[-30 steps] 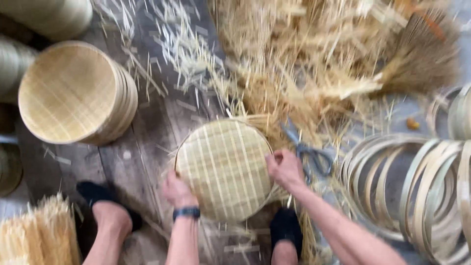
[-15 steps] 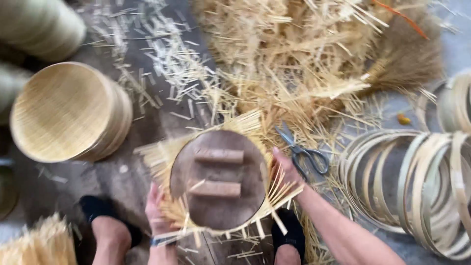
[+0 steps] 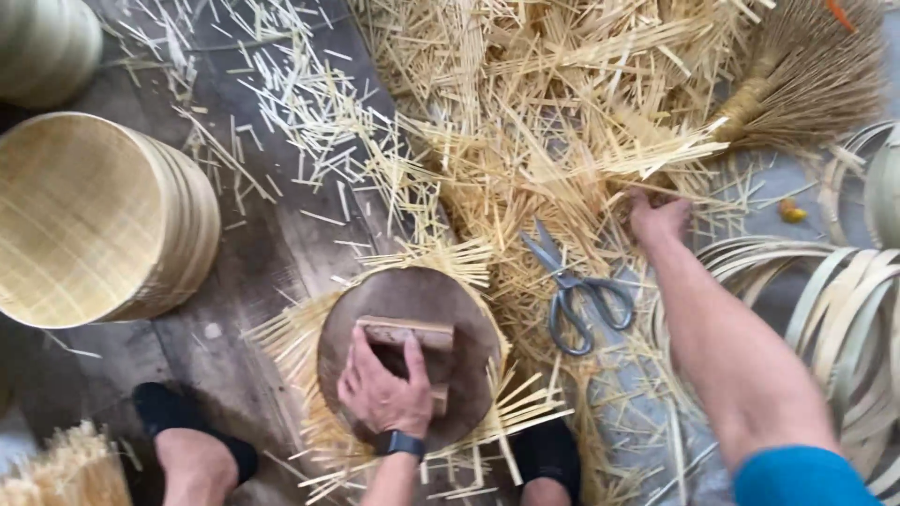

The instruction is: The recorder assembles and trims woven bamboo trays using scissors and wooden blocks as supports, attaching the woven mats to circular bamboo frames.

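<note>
On the floor, one round wooden disc [image 3: 412,351] under the gripping left hand [image 3: 384,389], one pair of scissors [image 3: 574,290] beside, right hand [image 3: 658,220] closed in straw [image 3: 562,141].

Matt dark wooden disc [image 3: 412,309] on pale dry bamboo strips [image 3: 525,122]; dull grey metal scissors [image 3: 574,286]; worn wooden floor [image 3: 272,244].

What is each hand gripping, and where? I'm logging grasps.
Left hand grips the round dark wooden disc by its block handle; right hand reaches into pale straw strips, hold unclear.

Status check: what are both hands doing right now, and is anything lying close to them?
Left hand presses on the wooden block atop the round board, strips poking out beneath. Right hand reaches into the straw pile. Scissors lie between them.
</note>
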